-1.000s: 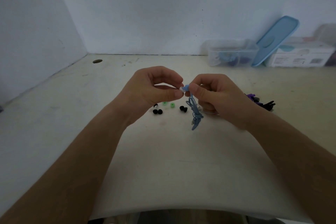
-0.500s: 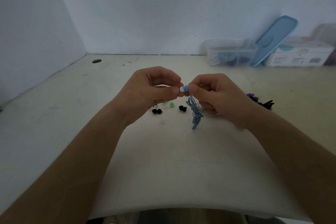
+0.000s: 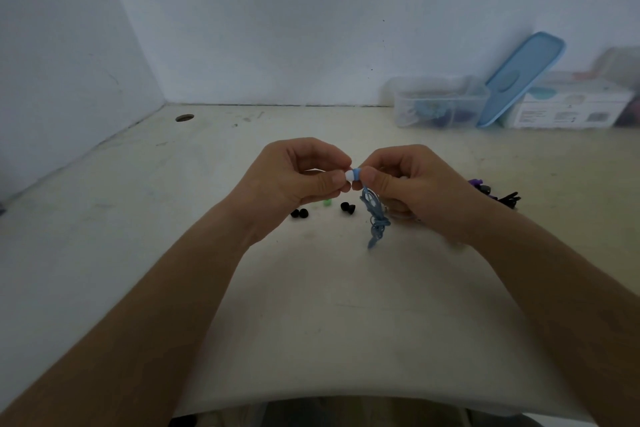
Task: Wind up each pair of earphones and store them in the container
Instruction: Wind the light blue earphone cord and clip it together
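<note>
Both hands meet above the middle of the tabletop [image 3: 173, 253], each grip closed in a pinch: the left hand [image 3: 294, 173] pinches the white tip [image 3: 349, 176] of a blue earbud between thumb and forefinger, and the right hand [image 3: 408, 180] pinches the blue body just beside it, so the two thumbs nearly touch. From the right hand the blue earphone cable [image 3: 375, 218] hangs in a loose bundle, its lower end reaching down toward the tabletop. Behind the hands lie small loose eartips, black ones [image 3: 299, 213] and a green one [image 3: 327, 202], and just right of the right wrist sits a tangle of purple and black earphones [image 3: 491, 192]. Well apart, at the far right against the back wall, stands the clear container [image 3: 440, 107] with coloured cables inside, its blue lid [image 3: 519, 76] leaning tilted beside it against a white box [image 3: 571, 107]. The near half of the tabletop up to its curved front edge is bare, as is the left side toward the side wall, where a round hole [image 3: 184, 117] sits near the corner.
</note>
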{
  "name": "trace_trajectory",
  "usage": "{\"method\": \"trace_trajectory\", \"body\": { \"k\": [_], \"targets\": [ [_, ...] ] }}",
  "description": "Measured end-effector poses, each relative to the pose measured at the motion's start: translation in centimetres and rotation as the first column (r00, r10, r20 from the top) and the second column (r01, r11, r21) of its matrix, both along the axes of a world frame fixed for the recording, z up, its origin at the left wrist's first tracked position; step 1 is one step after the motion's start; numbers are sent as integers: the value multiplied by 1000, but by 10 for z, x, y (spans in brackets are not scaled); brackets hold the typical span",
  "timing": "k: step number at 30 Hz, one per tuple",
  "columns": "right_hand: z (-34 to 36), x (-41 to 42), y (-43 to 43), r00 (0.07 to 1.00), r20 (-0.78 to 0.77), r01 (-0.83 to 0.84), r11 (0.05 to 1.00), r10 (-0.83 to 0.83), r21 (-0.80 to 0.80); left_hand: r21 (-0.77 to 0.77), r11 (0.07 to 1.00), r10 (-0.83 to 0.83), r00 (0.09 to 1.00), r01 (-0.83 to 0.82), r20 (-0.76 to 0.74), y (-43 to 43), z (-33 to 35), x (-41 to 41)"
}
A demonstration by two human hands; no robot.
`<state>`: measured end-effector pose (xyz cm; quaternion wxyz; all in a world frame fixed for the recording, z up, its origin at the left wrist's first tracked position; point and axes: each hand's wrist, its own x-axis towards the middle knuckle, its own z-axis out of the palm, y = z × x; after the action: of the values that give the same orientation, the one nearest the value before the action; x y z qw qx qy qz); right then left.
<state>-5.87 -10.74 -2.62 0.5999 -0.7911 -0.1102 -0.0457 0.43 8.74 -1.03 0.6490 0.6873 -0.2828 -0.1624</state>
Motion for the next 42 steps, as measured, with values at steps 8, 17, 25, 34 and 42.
{"method": "trace_trajectory", "body": {
  "k": [8, 17, 25, 34, 42],
  "targets": [
    [0, 0, -1, 994, 81, 80, 989, -70, -126, 18, 1000, 22, 1000, -22, 5, -1, -2, 0],
    [2, -1, 1, 986, 127, 131, 978, -110, -164, -5, 1000, 16, 999, -16, -30, -3, -2, -1],
    [3, 0, 0, 975, 185, 165, 957, -122, -238, -4, 1000, 19, 1000, -19, -17, -2, -3, -1],
    [5, -2, 1, 974, 180, 172, 962, -134, -212, -17, 1000, 19, 998, -20, -51, -4, -6, -1],
    [5, -4, -2, 997, 40, 66, 995, -64, -68, -43, 999, 9, 999, -12, -53, -4, -4, 0]
  ]
}}
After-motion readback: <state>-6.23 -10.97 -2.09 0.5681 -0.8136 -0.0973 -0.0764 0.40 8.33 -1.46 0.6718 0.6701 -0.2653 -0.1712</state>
